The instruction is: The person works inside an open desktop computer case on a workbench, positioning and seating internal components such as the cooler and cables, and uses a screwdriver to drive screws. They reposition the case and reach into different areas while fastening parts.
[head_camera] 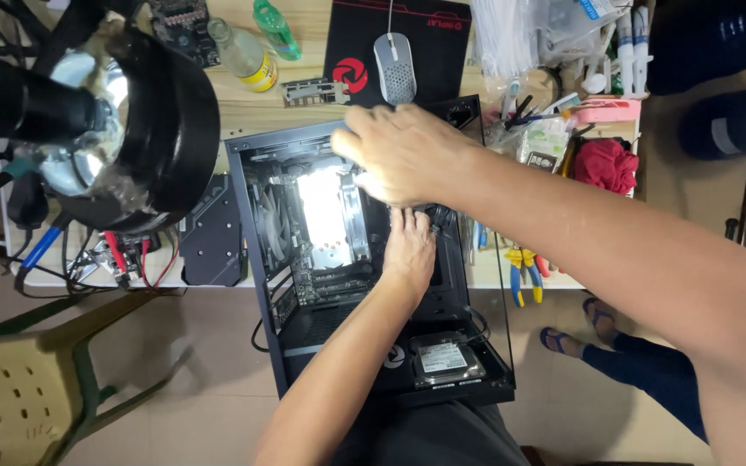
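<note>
— Where is the computer case (pixel 304 362) lying?

— On its side under both hands, long axis running from the person toward the desk (pixel 252 108), open face up.

— The left hand (pixel 409 250)?

— Reaching inside, its grip pressing on dark cables; fingertips hidden.

— The right hand (pixel 403 151)?

— Hovering above it, grip loosely curled; I cannot tell whether it is holding anything.

An open computer case (pixel 262 259) lies on the table edge (pixel 243 112), its near end overhanging toward the person. Inside it, a hard drive (pixel 444 358) sits at the near end. Behind the case lies a mouse (pixel 394 67) on a mouse pad (pixel 442 34), with two bottles (pixel 248 53) to their left. Pliers (pixel 524 267) lie to the case's right, a plastic chair (pixel 19 388) to its left.
</note>
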